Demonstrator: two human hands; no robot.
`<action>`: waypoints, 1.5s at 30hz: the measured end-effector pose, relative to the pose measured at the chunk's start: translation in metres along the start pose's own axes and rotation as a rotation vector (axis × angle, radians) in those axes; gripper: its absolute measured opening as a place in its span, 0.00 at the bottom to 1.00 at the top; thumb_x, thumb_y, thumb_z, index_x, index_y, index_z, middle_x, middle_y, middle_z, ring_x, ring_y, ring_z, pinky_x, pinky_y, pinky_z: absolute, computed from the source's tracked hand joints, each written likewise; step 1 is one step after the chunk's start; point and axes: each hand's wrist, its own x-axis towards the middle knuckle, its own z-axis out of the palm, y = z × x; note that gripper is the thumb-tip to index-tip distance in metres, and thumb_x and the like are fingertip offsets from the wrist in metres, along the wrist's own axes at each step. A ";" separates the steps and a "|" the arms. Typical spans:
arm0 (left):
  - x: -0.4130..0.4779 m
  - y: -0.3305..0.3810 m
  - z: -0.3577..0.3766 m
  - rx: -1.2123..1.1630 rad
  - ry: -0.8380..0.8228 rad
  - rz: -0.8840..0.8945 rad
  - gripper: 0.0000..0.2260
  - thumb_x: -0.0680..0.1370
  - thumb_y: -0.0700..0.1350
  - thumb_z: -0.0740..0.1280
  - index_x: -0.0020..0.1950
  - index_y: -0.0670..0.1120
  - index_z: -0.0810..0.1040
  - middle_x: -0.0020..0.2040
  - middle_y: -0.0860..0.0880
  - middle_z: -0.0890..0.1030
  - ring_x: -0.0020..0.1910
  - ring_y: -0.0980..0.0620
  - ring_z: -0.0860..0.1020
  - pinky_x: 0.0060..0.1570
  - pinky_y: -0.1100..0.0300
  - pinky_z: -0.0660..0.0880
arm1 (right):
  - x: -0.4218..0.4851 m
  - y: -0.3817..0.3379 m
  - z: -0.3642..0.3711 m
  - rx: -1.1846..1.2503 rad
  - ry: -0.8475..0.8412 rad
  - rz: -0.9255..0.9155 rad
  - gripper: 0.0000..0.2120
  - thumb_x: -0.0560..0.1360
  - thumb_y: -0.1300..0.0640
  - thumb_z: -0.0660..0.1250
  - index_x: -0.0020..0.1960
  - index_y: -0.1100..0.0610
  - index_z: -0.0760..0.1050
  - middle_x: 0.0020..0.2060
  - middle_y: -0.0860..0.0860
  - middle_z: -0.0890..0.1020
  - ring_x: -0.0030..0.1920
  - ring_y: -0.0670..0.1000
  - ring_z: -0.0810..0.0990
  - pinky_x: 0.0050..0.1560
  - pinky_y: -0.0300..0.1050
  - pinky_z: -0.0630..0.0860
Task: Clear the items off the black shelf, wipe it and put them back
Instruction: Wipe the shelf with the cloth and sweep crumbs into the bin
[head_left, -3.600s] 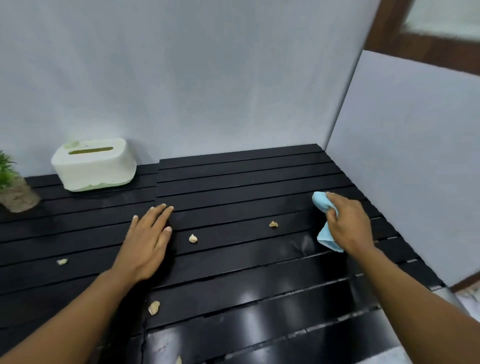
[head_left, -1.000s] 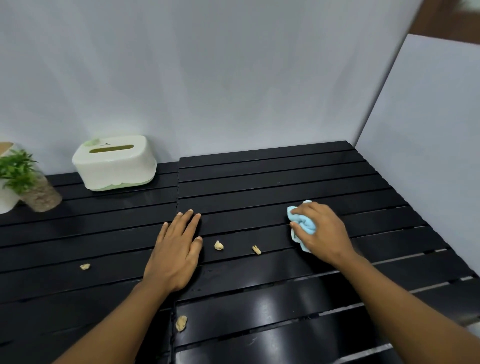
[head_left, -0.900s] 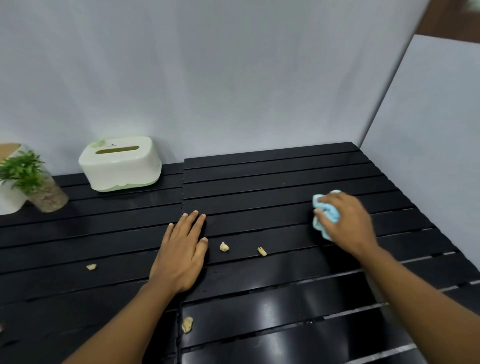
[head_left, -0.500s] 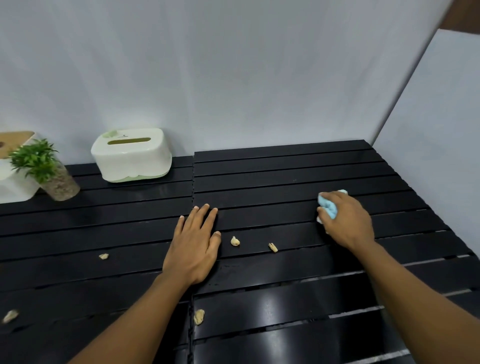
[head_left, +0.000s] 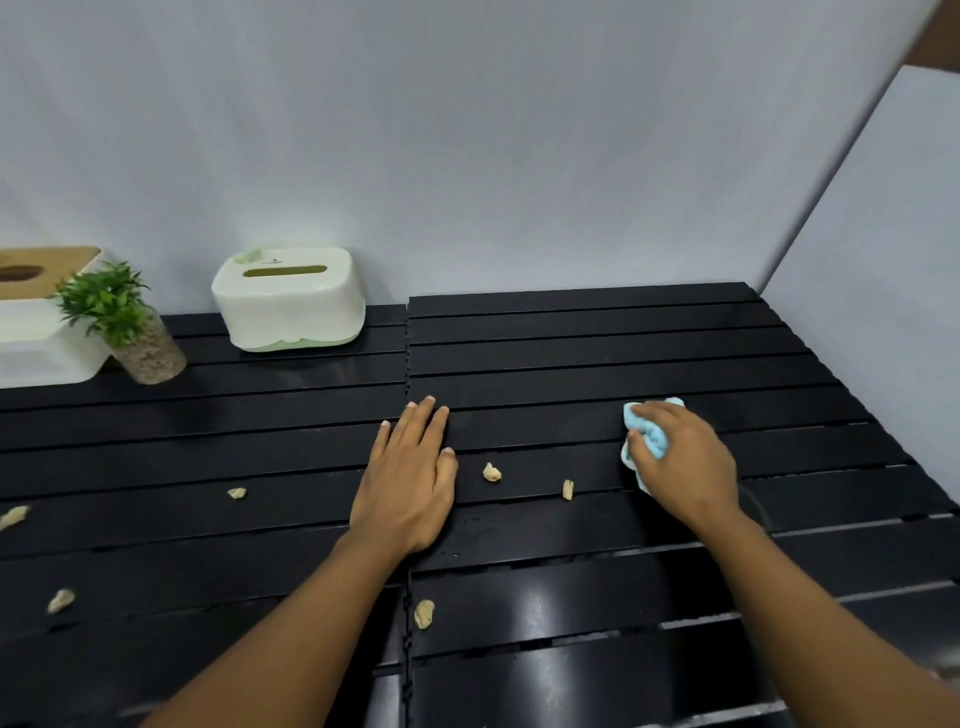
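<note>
The black slatted shelf fills the lower view. My right hand presses a bunched light-blue cloth onto the shelf at the right. My left hand lies flat and open on the slats at the centre, holding nothing. Several small beige crumbs lie on the shelf; one crumb sits just right of my left thumb and another crumb lies left of the cloth. A white and green tissue box stands at the back left.
A small green plant in a glass jar stands at the far left, in front of a white box with a wooden lid. A white wall runs behind the shelf and a white panel closes its right side.
My right hand has slid the cloth leftwards along the slats over the last half second. My left hand stays flat in place. The view has shifted left, showing more of the wooden-lidded box.
</note>
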 end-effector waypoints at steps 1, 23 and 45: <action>0.000 0.000 0.000 0.007 0.021 -0.018 0.29 0.78 0.54 0.42 0.78 0.48 0.54 0.79 0.50 0.50 0.77 0.54 0.45 0.75 0.54 0.40 | -0.003 -0.006 0.004 -0.033 -0.017 0.007 0.15 0.73 0.52 0.66 0.60 0.49 0.78 0.60 0.45 0.78 0.61 0.52 0.74 0.56 0.49 0.72; -0.009 -0.038 -0.015 0.113 -0.074 0.072 0.31 0.74 0.57 0.35 0.78 0.55 0.48 0.78 0.57 0.45 0.77 0.57 0.43 0.75 0.58 0.40 | 0.062 0.000 0.011 -0.091 -0.040 0.035 0.13 0.72 0.52 0.59 0.53 0.51 0.76 0.55 0.47 0.78 0.58 0.58 0.74 0.48 0.49 0.72; 0.039 -0.032 -0.005 0.013 -0.061 0.113 0.22 0.82 0.52 0.48 0.76 0.55 0.60 0.78 0.53 0.57 0.77 0.52 0.52 0.75 0.51 0.48 | 0.039 0.005 -0.040 0.227 0.035 0.074 0.14 0.74 0.58 0.63 0.58 0.52 0.78 0.55 0.44 0.79 0.57 0.47 0.76 0.57 0.44 0.72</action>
